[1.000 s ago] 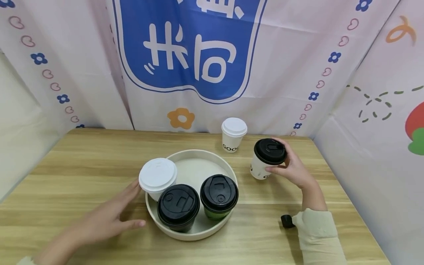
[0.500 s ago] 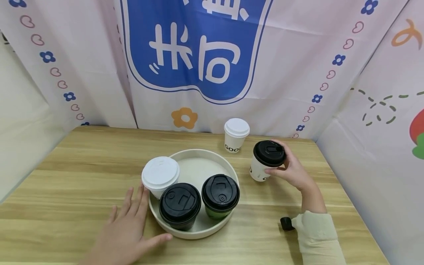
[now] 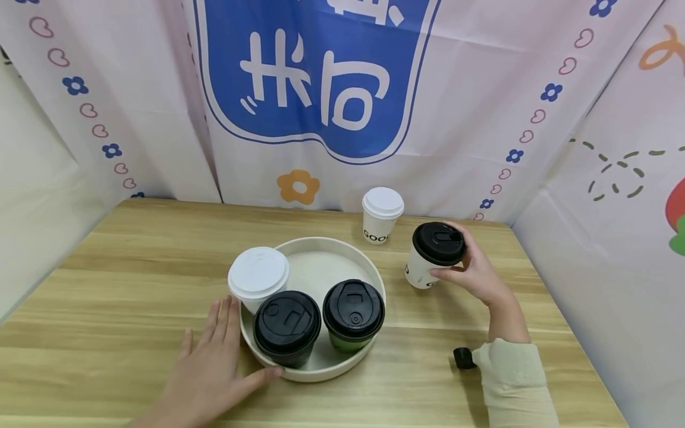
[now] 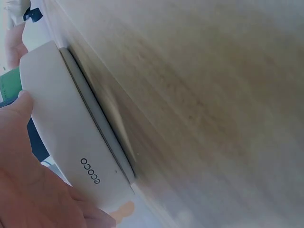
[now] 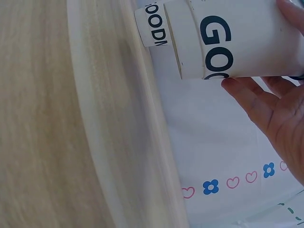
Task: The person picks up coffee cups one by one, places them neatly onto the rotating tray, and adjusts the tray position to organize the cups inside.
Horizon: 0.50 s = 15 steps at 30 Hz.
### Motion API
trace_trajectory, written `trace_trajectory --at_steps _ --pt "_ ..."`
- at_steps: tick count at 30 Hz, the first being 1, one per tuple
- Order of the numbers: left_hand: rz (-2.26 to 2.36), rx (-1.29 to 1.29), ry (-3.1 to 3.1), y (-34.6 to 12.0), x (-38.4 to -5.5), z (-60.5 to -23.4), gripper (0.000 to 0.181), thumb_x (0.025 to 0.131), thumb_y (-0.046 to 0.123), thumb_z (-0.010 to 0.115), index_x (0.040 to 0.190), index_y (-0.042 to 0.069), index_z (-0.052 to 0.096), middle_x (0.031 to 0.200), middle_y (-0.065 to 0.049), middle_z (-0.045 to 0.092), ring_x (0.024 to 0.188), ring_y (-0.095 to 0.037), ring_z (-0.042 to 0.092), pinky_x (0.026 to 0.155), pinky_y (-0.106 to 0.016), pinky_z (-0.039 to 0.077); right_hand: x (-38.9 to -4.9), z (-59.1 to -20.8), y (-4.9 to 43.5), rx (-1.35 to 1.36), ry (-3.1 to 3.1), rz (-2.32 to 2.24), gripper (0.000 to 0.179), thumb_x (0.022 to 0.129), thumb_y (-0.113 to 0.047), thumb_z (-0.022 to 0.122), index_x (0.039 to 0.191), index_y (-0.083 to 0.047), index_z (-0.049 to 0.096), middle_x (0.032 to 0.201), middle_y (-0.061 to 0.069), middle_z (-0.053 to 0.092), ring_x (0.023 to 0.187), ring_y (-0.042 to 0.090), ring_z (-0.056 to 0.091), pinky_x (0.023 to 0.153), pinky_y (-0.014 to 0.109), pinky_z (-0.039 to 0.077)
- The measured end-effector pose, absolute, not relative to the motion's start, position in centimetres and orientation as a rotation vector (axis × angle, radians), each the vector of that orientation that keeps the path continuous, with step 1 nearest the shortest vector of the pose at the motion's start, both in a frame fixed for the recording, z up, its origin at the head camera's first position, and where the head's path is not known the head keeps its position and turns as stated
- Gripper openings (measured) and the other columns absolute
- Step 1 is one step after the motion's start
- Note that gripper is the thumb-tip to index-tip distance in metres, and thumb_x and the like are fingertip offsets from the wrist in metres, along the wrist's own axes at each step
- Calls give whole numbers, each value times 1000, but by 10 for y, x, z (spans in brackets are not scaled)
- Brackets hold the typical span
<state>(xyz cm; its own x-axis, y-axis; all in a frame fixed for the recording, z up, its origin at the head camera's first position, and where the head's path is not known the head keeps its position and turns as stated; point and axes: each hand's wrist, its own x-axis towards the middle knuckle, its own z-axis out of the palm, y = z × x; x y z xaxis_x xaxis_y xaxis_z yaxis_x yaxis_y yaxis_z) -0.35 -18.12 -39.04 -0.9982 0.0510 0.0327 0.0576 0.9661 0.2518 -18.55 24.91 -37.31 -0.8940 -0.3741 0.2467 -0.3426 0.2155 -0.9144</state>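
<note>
My right hand point(image 3: 478, 270) grips a white paper coffee cup point(image 3: 420, 270) with a black lid, right of the tray. In the right wrist view large black letters show on this cup point(image 5: 256, 38), fingers round its side. My left hand point(image 3: 209, 362) lies along the left side of a round cream tray point(image 3: 334, 375), fingers straight, fingertips and thumb right at its rim. In the left wrist view the thumb rests at the rim of the tray point(image 4: 71, 114). Inside the tray stand a white-lidded cup point(image 3: 258, 276), a dark cup with black lid point(image 3: 287, 327) and a green cup with black lid point(image 3: 348, 343).
A smaller white cup with a white lid point(image 3: 381, 214) stands behind the tray, near the table's back edge. A small black object point(image 3: 464, 358) sits by the right sleeve point(image 3: 514, 380). Printed cloth point(image 3: 455, 89) hangs behind the wooden table point(image 3: 134, 255).
My left hand has moved right and forward along the tray, its thumb now at the near rim. The right hand keeps its hold on the white cup, nearly still. The head view shifted slightly.
</note>
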Motion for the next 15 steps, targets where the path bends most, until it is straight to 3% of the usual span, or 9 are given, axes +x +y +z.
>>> trace_trajectory --at_steps 10,15 --pt "-598 -238 -3052 -201 -21 -399 134 71 79 67 159 3 1 165 -23 15 149 -45 22 102 -79 28 -184 -371 249 -690 2428 -1801 95 77 11 77 154 -17 29 142 -11 45 118 5 55 81 29 59" --pt "-732 -322 -3034 -211 -30 -400 136 70 74 72 159 5 -2 164 -25 15 148 -49 23 100 -82 26 -185 -371 249 -698 2426 -1798 95 77 11 77 154 -15 28 142 -11 46 118 5 55 81 30 59"
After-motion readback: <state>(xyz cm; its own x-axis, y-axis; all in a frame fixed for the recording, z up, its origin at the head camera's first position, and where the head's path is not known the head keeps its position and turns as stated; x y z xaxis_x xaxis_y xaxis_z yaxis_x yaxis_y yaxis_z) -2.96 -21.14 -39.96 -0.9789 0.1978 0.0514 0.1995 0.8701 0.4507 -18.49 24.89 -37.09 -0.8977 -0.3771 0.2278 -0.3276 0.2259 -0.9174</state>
